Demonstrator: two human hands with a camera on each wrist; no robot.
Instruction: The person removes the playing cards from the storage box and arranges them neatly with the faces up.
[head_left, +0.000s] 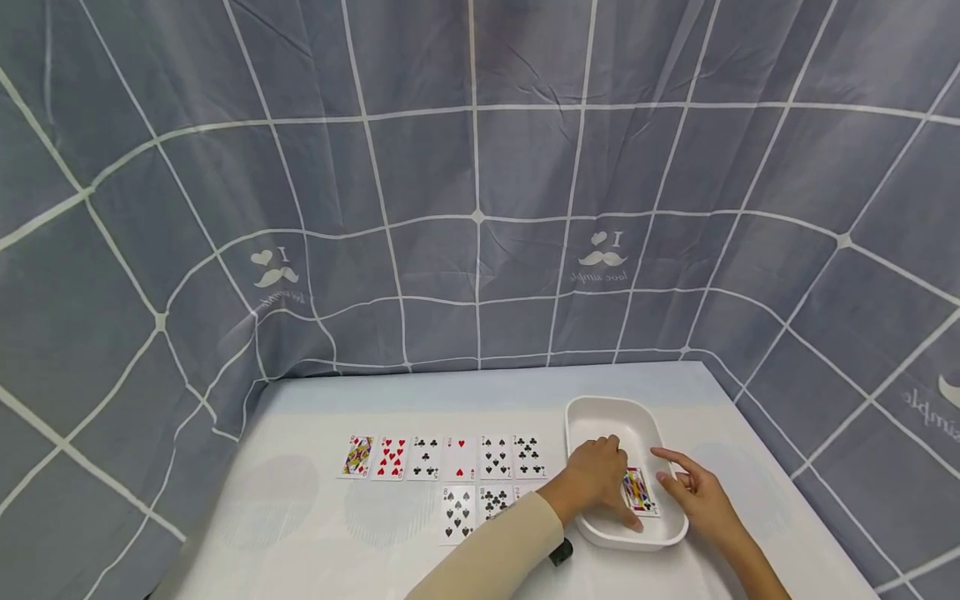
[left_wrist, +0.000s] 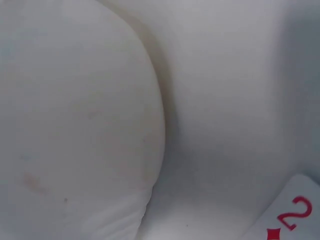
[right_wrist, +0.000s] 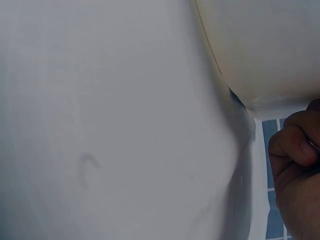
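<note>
A white tray (head_left: 622,533) stands on the right part of the table. Inside it lies a face-up playing card (head_left: 639,492) with a colourful court figure. My left hand (head_left: 596,475) reaches over the tray's left side, thumb spread toward the near end and fingers bent at the card's left; its fingertips are partly hidden. Beside the right rim, my right hand (head_left: 697,496) has its index finger and thumb apart, pointing over the tray. In the right wrist view, part of the right hand (right_wrist: 300,155) shows at the right edge, near the tray's outer wall (right_wrist: 270,50).
Left of the tray, face-up cards lie in two rows, among them a two of hearts (head_left: 460,460) and an eight of spades (head_left: 458,512). A two of diamonds (left_wrist: 295,212) is partly covered by the left sleeve (head_left: 495,550) in the head view. A grey checked curtain (head_left: 435,258) surrounds the table.
</note>
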